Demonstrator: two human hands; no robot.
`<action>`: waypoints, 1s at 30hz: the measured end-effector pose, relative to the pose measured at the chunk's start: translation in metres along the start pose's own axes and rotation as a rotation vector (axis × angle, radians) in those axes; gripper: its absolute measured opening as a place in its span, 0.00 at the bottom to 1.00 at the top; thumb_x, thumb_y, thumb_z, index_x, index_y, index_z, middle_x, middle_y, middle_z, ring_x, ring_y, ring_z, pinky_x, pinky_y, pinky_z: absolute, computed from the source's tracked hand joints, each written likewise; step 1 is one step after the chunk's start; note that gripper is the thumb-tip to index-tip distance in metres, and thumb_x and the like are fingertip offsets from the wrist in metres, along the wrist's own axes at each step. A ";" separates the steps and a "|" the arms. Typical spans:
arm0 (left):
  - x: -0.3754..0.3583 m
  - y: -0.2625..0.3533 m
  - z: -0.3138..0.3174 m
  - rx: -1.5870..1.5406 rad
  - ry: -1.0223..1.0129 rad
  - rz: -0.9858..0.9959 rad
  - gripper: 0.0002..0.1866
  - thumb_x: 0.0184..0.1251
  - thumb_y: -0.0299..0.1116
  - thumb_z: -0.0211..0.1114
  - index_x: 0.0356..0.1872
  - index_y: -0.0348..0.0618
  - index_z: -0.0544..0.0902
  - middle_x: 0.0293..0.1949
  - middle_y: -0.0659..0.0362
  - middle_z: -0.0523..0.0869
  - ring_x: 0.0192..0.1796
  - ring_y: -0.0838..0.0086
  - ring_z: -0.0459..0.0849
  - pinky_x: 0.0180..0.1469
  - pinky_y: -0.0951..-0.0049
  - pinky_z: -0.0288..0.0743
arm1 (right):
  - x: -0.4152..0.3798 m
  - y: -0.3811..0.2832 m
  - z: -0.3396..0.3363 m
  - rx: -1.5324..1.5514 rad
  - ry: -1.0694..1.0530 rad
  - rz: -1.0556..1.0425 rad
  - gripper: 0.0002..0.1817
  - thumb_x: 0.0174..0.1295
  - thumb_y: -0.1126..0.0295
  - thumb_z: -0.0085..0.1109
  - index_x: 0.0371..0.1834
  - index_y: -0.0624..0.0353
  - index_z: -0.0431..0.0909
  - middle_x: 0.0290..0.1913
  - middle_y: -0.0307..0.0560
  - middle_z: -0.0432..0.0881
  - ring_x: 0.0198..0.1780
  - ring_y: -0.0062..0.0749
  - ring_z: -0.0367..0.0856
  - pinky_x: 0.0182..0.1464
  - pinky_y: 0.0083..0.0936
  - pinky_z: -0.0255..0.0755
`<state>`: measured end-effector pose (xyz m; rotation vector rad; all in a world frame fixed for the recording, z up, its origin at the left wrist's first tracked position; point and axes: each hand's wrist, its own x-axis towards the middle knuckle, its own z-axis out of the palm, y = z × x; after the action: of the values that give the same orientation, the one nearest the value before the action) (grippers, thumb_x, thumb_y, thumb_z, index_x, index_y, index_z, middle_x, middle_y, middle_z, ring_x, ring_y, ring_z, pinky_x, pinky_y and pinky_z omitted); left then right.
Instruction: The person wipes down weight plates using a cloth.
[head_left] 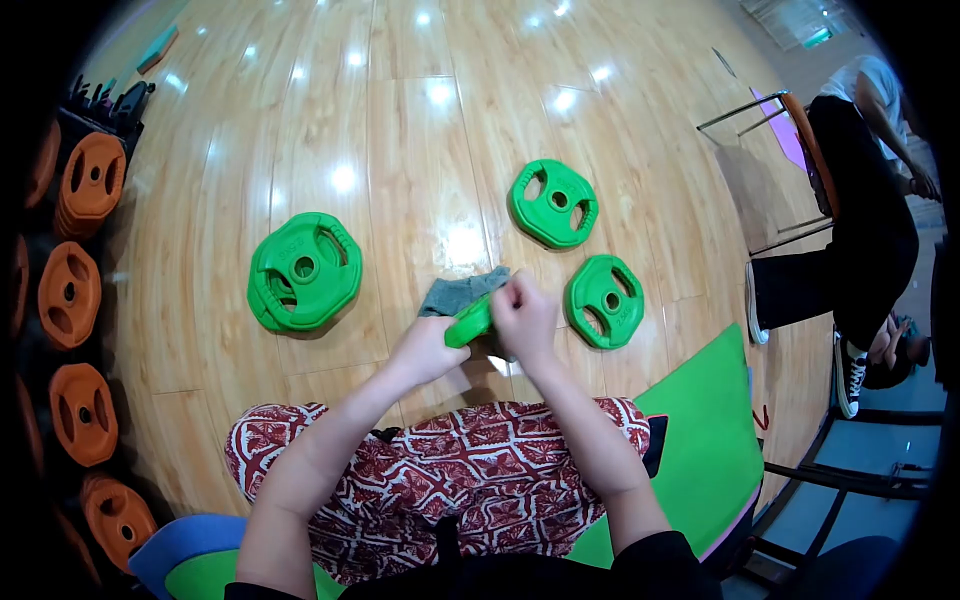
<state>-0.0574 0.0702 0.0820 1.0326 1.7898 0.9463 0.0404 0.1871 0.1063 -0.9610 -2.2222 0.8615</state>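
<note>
A green weight plate [471, 322] is held on edge between my hands, above the floor in front of my knees. My left hand [432, 350] is closed around its near left side. My right hand [526, 316] is closed at its right side, fingers curled into a grey-green cloth [462, 291] that spreads behind the plate. Part of the cloth is hidden by the plate and the hand. To the left lies a larger green plate [332, 283] on the wooden floor. Two smaller green plates, one farther off [575, 222] and one nearer [583, 303], lie to the right.
Orange weight plates [85, 295] line a rack along the left side. A green mat [690, 420] lies at my right, beside and under me. On the right a person in black trousers [860, 220] sits on a chair [808, 150]. Another person is partly visible lower down.
</note>
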 end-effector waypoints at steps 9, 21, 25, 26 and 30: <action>-0.001 0.001 0.005 0.032 0.028 0.048 0.13 0.44 0.37 0.61 0.26 0.37 0.78 0.25 0.43 0.79 0.31 0.50 0.78 0.34 0.60 0.72 | 0.006 0.003 -0.005 -0.181 0.030 -0.149 0.09 0.46 0.71 0.55 0.16 0.56 0.65 0.12 0.46 0.69 0.15 0.39 0.71 0.17 0.34 0.63; -0.005 0.009 0.009 0.164 -0.015 0.024 0.14 0.42 0.41 0.62 0.25 0.40 0.79 0.26 0.46 0.80 0.31 0.52 0.79 0.35 0.59 0.73 | 0.012 0.004 -0.013 -0.302 -0.131 -0.015 0.08 0.47 0.68 0.54 0.17 0.56 0.67 0.14 0.47 0.71 0.18 0.45 0.73 0.20 0.39 0.65; -0.004 0.003 0.010 0.190 -0.009 0.042 0.14 0.42 0.41 0.62 0.27 0.41 0.80 0.27 0.46 0.81 0.32 0.52 0.80 0.36 0.59 0.73 | -0.017 -0.030 -0.004 -0.212 -0.169 -0.243 0.09 0.45 0.69 0.54 0.16 0.59 0.65 0.13 0.49 0.69 0.17 0.46 0.71 0.19 0.36 0.63; -0.003 -0.002 0.012 0.192 -0.013 0.040 0.14 0.42 0.41 0.62 0.27 0.41 0.80 0.27 0.46 0.81 0.32 0.52 0.80 0.36 0.59 0.73 | -0.022 -0.036 -0.002 -0.233 -0.192 -0.450 0.10 0.44 0.71 0.54 0.15 0.61 0.64 0.13 0.51 0.67 0.17 0.46 0.70 0.18 0.33 0.61; 0.000 0.000 0.007 0.117 0.023 0.051 0.15 0.41 0.40 0.63 0.26 0.39 0.79 0.27 0.45 0.81 0.32 0.52 0.79 0.35 0.60 0.73 | -0.005 -0.008 0.000 -0.184 -0.090 -0.487 0.09 0.43 0.72 0.54 0.14 0.60 0.63 0.11 0.49 0.65 0.16 0.42 0.70 0.17 0.32 0.60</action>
<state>-0.0507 0.0711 0.0792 1.1497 1.8635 0.8967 0.0397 0.1786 0.1108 -0.4243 -2.4907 0.4910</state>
